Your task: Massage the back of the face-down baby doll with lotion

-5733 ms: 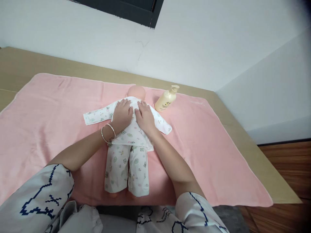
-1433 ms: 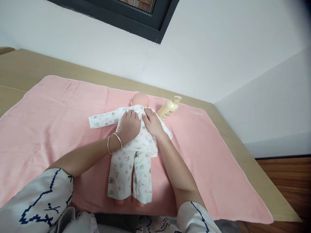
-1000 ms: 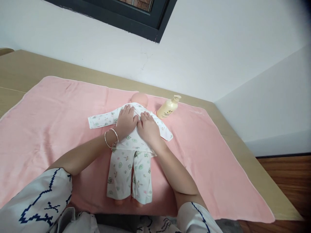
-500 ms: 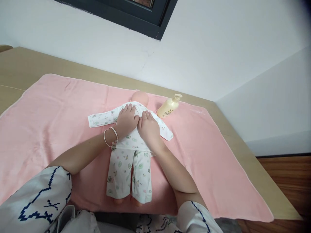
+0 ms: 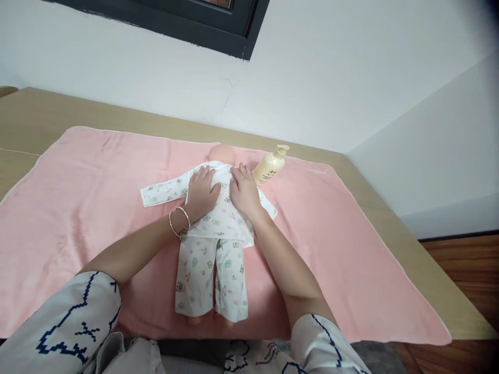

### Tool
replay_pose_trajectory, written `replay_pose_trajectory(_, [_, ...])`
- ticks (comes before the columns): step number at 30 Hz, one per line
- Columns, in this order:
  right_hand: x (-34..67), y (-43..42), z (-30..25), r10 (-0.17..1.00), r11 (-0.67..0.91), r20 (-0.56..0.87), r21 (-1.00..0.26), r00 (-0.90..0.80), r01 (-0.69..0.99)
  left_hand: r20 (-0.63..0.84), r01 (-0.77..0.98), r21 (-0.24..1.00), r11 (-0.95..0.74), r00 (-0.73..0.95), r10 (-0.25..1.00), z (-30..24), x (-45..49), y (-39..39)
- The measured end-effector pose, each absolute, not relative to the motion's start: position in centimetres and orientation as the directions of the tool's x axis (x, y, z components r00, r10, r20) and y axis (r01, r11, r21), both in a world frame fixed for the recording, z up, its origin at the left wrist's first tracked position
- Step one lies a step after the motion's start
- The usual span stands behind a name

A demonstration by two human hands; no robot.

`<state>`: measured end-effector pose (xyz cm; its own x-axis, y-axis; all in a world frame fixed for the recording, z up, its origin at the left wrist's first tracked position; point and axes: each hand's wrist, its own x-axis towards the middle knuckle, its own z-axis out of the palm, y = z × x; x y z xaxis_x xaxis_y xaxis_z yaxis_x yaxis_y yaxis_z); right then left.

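A baby doll (image 5: 222, 154) lies on a pink blanket, its head toward the wall. It wears a white printed top (image 5: 218, 223) and matching trousers (image 5: 195, 278), with its feet just showing below the cuffs. My left hand (image 5: 202, 193) rests flat on the left side of the doll's chest, fingers stretched out, a bangle (image 5: 180, 222) round the wrist. On the right side of the chest lies my right hand (image 5: 245, 192), also flat with fingers extended. A gap of printed cloth shows between the two hands. The doll's face is not visible.
A cream pump bottle (image 5: 270, 165) stands on the blanket just right of the doll's head. The pink blanket (image 5: 331, 259) covers much of the wooden table (image 5: 436, 291). Behind the table rises a white wall (image 5: 312, 78) with a dark-framed window (image 5: 218, 31).
My hands, which met at the middle of the doll's chest, have moved apart to either side. The right hand has slid up and right toward the shoulder.
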<state>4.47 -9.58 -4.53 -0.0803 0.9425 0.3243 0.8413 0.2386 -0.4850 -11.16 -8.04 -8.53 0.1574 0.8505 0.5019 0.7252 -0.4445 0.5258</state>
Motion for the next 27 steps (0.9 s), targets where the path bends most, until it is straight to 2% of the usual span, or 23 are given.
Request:
replay_pose_trajectory(4, [3.0, -10.8, -4.6, 0.906, 0.33, 0.403, -0.48, -0.13, 0.813, 0.526, 0.7, 0.543, -0.464, 0.147, 0.838, -8.8, -11.3, -8.1])
replay_pose_trajectory(9, [2.1, -10.7, -6.0, 0.917, 0.331, 0.38, -0.555, -0.121, 0.764, 0.56, 0.665, 0.565, -0.488, 0.126, 0.819, -9.3, -11.5, -8.0])
replay_pose_trajectory(11, [2.2, -10.9, -5.8, 0.906, 0.341, 0.411, -0.576, -0.097, 0.743, 0.563, 0.662, 0.567, -0.491, 0.125, 0.817, -9.3, -11.6, -8.0])
replay_pose_trajectory(15, [2.1, -11.5, -5.2, 0.861, 0.38, 0.503, -0.543, -0.072, 0.749, 0.565, 0.656, 0.572, -0.492, 0.12, 0.816, -9.3, -11.5, -8.0])
replay_pose_trajectory(21, [1.7, -11.4, -5.2, 0.896, 0.387, 0.395, -0.476, -0.201, 0.79, 0.559, 0.667, 0.565, -0.485, 0.123, 0.82, -9.2, -11.5, -8.0])
replay_pose_trajectory(27, [2.0, -11.3, -5.5, 0.884, 0.366, 0.447, -0.481, -0.137, 0.797, 0.548, 0.656, 0.58, -0.482, 0.123, 0.827, -9.2, -11.4, -8.0])
